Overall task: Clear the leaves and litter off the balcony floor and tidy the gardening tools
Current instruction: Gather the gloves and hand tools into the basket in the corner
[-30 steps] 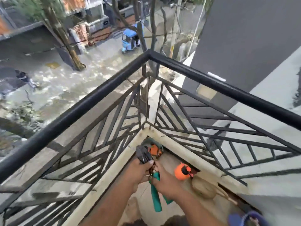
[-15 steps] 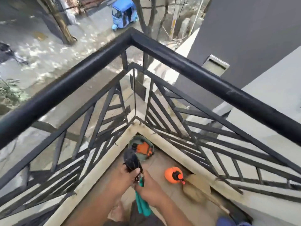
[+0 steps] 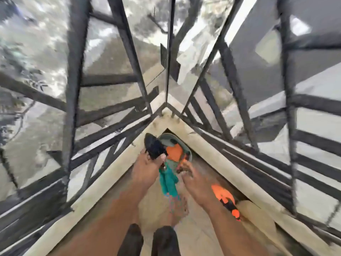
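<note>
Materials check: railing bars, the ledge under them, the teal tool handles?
Railing bars: likely painted metal, dark matte, thin straight sections. Ledge: looks like stone or plastered concrete, pale and stained. Teal handles, held by the left hand: probably plastic or rubber coating, uniformly coloured; blur leaves it open.

Soft, even daylight fills the balcony corner, casting no hard shadows on the pale floor [image 3: 193,235]. Heavy motion blur smears the dark railing [image 3: 73,74] and the street beyond into streaks, and blocky compression muddies the forearms' edges. Wide-angle distortion splays the railing bars outward toward the frame's edges.
</note>
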Demonstrator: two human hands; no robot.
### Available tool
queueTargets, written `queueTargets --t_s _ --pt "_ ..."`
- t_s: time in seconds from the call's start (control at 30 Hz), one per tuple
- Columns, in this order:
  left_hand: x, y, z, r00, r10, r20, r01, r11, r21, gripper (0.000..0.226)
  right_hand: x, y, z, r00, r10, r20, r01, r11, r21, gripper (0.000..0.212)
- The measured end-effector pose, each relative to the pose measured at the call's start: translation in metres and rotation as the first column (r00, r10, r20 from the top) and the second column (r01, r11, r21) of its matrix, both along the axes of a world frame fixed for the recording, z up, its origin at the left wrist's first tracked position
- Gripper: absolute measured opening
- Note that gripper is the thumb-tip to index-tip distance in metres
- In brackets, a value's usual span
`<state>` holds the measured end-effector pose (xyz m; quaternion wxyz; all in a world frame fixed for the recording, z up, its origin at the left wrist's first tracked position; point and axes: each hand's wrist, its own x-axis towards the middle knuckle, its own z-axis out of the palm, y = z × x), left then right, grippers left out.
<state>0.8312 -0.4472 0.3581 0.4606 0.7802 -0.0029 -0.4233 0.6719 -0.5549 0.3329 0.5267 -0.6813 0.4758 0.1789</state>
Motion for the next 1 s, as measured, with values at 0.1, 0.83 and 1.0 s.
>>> queueTargets --t_s 0.1,0.83,1.0 --pt "0.025 -0.011 -0.073 0.994 -0.026 0.102 0.026 1.000 0.009 0.023 0.011 -0.014 -0.095 0.993 0.056 -0.103 -0.065 0.994 -0.087 0.041" --pt "0.094 -0.035 -0.286 0.828 -0.307 0.469 0.215 0.946 0.241 0.032 0.087 0.003 -0.321 0.988 -0.142 0.057 0.152 0.960 -0.235 0.029" --pt "0.081 -0.051 -0.287 0.775 -0.453 0.441 0.363 0.890 0.277 0.035 0.056 -0.014 -0.269 0.854 -0.496 0.156 0.508 0.860 -0.048 0.034"
